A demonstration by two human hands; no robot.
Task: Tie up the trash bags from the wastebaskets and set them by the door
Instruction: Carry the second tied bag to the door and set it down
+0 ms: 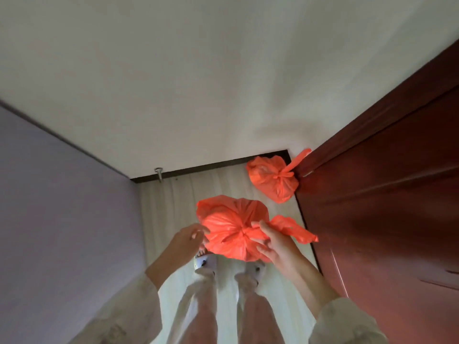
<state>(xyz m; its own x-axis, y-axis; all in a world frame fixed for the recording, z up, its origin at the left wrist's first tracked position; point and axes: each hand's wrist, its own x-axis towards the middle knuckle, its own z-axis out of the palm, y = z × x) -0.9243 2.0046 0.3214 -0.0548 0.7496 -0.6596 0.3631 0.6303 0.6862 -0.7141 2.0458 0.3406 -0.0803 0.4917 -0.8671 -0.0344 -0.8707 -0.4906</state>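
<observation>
We wear a loose off-white top whose sleeves are pushed back to mid-forearm, leaving our left hand and right hand bare. Our trousers are pale, creased and baggy, bunching at the ankles. On our feet are white slippers with small dark marks on top.

Metal doorstop at dark baseboard; pale floor.
</observation>
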